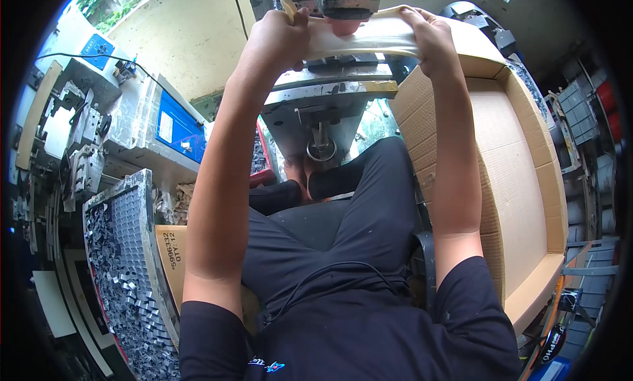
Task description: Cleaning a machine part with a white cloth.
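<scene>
A wide, translucent cream strip (388, 38), apparently adhesive tape or film, is stretched sideways at the top of the view. My left hand (281, 40) grips its left end, and a rolled yellowish bit pokes up past the thumb. The other end is pinched in my right hand (434, 40), the fingers on its upper edge. Between my hands, the pink rubbery pad (344, 26) of a pad-printing machine (346, 2) meets the strip; whether it presses firmly, I cannot tell. Below the strip lies the machine's metal bed (329, 79).
On the right stands an open cardboard box (514, 168), close to my right forearm. A mesh-bottomed tray (133, 302) of small grey metal parts is at the left, beside a closed carton (170, 262). Farther left is a grey cabinet with a blue panel (180, 126). A red tray (262, 175) sits low beneath.
</scene>
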Tool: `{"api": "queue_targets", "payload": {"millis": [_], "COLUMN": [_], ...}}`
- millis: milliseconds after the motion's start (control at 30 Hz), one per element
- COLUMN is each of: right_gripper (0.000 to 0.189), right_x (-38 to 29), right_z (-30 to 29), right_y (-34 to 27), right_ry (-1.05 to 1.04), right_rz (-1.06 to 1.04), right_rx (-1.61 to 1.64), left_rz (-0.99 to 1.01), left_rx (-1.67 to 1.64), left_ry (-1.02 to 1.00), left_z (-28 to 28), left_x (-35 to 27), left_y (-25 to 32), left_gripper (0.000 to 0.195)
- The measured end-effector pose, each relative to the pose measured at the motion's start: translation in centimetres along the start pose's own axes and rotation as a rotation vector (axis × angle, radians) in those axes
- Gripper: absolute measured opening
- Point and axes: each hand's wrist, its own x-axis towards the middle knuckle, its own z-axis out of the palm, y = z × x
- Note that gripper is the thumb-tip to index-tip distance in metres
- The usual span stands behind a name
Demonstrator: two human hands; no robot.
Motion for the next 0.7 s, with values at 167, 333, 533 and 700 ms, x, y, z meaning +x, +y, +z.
{"api": "queue_targets", "payload": {"millis": [167,333,533,700], "right_gripper": [0.024,0.024,0.023,0.025], "right_x": [-0.3,1.2,-1.2,-2.0], "right_z": [1.9,3.7,2.8,1.8], "right_y": [0.2,1.4,-0.2,0.0], "right_ry": [-0.007,-0.072,-0.037,-0.052], "right_rz": [-0.002,-0.037,-0.024,-0.015], "right_rx": [0.12,0.063,0.105,0.063], "left_rz": [-0.027,-0.052,-0.029,-0.014], "left_rx": [-0.001,-0.043,-0.021,-0.112], "left_ry": [0.125,0.196,0.151,0.126], "left_z": [-1.0,-3.1,-1.7,-0.2], "left_x": [-0.2,0.7,0.1,-0.4], "left_y": [-0.4,-2.3,-1.9,-1.2], "left_gripper": [0.055,0.056,0.058,0.058]}}
